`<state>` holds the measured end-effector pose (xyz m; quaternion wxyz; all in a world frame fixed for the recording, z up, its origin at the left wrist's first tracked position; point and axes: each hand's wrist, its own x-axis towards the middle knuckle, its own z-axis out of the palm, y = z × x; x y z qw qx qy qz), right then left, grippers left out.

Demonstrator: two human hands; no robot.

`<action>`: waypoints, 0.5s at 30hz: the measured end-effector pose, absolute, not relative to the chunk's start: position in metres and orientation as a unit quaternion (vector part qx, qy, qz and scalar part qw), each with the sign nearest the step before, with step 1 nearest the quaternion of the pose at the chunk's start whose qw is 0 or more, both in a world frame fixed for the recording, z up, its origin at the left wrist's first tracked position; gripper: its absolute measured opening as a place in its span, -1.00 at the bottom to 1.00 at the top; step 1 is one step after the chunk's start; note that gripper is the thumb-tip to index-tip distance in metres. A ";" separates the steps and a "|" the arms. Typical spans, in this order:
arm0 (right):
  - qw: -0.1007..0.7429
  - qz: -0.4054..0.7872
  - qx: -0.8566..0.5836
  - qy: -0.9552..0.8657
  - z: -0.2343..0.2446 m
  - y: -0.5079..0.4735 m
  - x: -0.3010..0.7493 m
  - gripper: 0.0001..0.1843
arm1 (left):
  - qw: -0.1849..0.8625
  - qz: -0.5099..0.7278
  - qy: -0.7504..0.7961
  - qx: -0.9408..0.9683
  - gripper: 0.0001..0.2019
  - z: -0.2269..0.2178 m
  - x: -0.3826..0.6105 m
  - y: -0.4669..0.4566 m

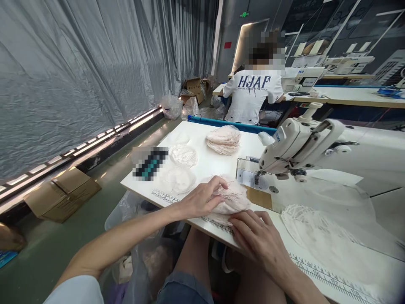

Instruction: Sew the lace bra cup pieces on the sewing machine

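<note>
A stack of thin pale-pink fabric pieces (236,196), with loose threads along the edges, lies on the white sewing table in front of me. My left hand (205,197) is closed on the stack's left side, fingers bent over the top and thumb low. At the near edge, my right hand (255,230) pinches the fabric, its fingertips partly hidden. Just beyond and to the right stands a white sewing machine (294,143), its needle area (257,179) apart from both hands. Another pink stack (223,140) rests farther back.
White lacy pieces (182,155) and sheer pale pieces (175,179) lie at the left. More white netted fabric (319,228) spreads out at the right. Printed rulers run along the table's front edge. A person (253,93) sits ahead; a cardboard box (63,192) is on the floor.
</note>
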<state>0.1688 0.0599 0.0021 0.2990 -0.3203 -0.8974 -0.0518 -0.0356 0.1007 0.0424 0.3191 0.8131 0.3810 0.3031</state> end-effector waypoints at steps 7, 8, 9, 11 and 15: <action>0.300 -0.025 -0.343 -0.890 0.002 0.064 0.167 -0.73 | 0.294 0.318 0.354 0.829 -0.86 0.043 -0.032 0.102; 0.305 -0.028 -0.340 -0.889 0.003 0.064 0.167 -0.72 | 0.280 0.330 0.344 0.833 -0.87 0.042 -0.030 0.101; 0.313 -0.034 -0.335 -0.888 0.004 0.064 0.168 -0.71 | 0.261 0.343 0.333 0.838 -0.86 0.040 -0.027 0.100; 0.338 -0.063 -0.315 -0.885 0.005 0.066 0.171 -0.71 | 0.214 0.355 0.311 0.855 -0.83 0.035 -0.021 0.096; 0.373 -0.173 -0.253 -0.876 -0.008 0.078 0.182 -0.76 | 0.123 0.302 0.326 0.888 -0.83 0.020 -0.012 0.092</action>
